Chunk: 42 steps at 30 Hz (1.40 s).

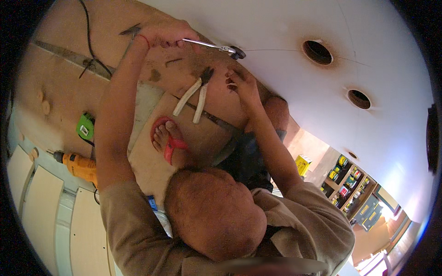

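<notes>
The white panel (285,27) is the largest thing here; it leans across the whole upper right side, and round holes are cut in it (the hole (317,52) nearest the hands has brownish stains around its rim). Under the person lies a brown floor sheet (207,99), and at lower left there are pale boards (41,193), side by side. A shelf unit (345,184) with many small packages stands at the far right, below the panel.

An orange drill (80,166) lies near the left forearm. The left hand (172,37) is closed around the near end of a slim silver tool (209,45), which is at the upper middle, near the edge of the panel. The right hand (244,87) is beside that edge too, with fingers bent inward; something pale shows between them, but I cannot tell what it is, nor whether it is pinched.

Between the forearms, on the sheet, rest pliers (199,96) with two pale handles, spread apart. A green tape measure (85,126) lies just above the drill. The smallest is a dark round piece (237,53), at the far end of the silver tool; I cannot tell if both are joined.
</notes>
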Each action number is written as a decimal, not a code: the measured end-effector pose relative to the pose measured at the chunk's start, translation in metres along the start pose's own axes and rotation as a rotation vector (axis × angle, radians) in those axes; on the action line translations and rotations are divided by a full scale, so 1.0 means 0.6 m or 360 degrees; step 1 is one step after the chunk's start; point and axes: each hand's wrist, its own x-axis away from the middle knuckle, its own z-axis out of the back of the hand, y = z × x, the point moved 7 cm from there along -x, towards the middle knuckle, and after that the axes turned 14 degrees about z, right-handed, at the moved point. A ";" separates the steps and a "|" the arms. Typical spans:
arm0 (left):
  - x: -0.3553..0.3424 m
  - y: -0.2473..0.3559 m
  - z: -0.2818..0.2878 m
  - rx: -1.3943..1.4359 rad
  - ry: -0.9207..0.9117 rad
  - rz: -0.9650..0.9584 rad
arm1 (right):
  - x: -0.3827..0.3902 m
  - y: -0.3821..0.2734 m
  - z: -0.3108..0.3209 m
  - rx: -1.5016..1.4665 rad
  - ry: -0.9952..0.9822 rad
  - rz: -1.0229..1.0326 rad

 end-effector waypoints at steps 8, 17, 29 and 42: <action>-0.012 0.078 -0.004 -0.1062 0.0501 -0.0870 | -0.026 -0.004 0.011 -0.0512 0.0034 0.0106; 0.031 0.236 -0.109 -0.1661 0.0698 -0.0367 | -0.026 -0.025 -0.008 -0.0738 -0.0030 0.0112; 0.071 0.180 -0.177 0.2003 -0.0174 -0.0217 | -0.005 -0.092 -0.024 -0.0085 -0.0356 0.0370; 0.114 0.245 -0.139 -0.0338 0.0650 -0.0537 | -0.049 -0.012 -0.023 -0.0997 -0.0213 0.0112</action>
